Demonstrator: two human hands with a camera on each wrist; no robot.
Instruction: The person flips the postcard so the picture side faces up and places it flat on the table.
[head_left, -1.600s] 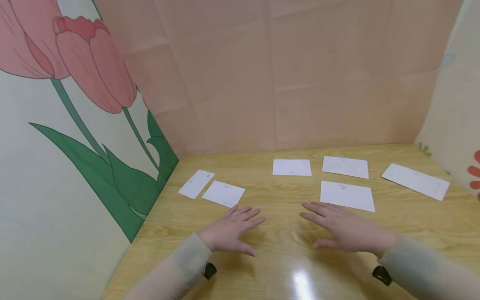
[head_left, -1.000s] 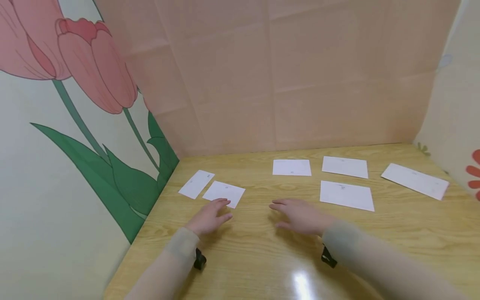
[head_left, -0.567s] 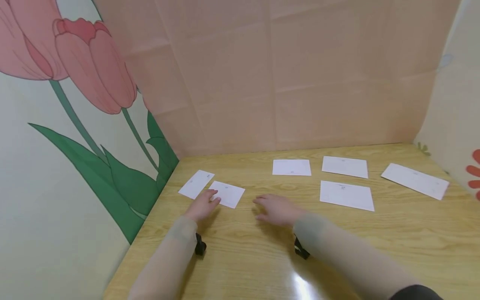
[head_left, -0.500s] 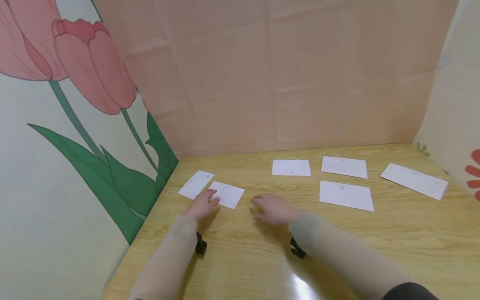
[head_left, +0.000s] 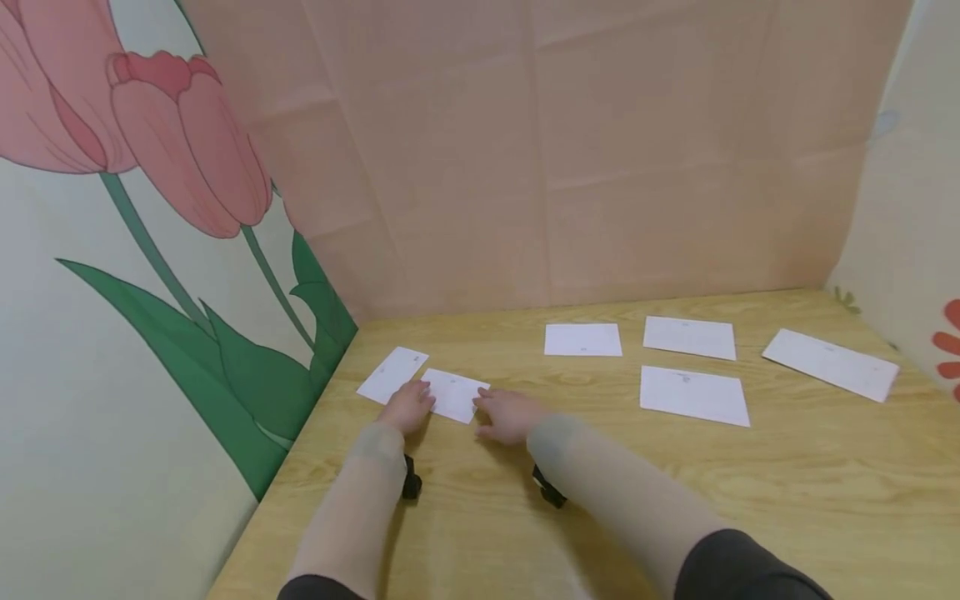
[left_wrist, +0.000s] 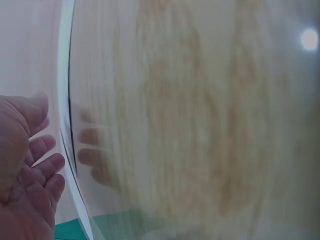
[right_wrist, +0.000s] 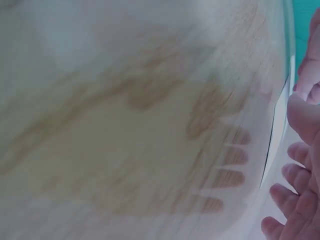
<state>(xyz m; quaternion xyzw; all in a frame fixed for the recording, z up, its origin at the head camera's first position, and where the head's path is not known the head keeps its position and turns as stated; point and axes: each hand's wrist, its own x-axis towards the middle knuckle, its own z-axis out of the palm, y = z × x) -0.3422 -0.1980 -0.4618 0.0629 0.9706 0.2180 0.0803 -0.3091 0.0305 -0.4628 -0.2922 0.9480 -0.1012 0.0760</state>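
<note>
R hand (head_left: 510, 416) moved L to white rect. card (head_left: 454, 395) w/ tiny mark.

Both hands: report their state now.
Left hand: open, at left edge of white rectangular paper card; contact unclear.
Right hand: open, at that card's right edge; contact unclear.

dark sleeves (head_left: 738, 567), grey wristbands (head_left: 553, 442), black cameras (head_left: 550, 490)

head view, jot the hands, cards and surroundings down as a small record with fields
between hands: white rectangular paper card
left hand: at its left end, contact unclear
right hand: at its right end, contact unclear
far-left card: white, rectangular, beyond the left hand
right-side cards: four, white, rectangular, apart
surface: glossy wood-grain table
backdrop: creased pink sheet
</note>
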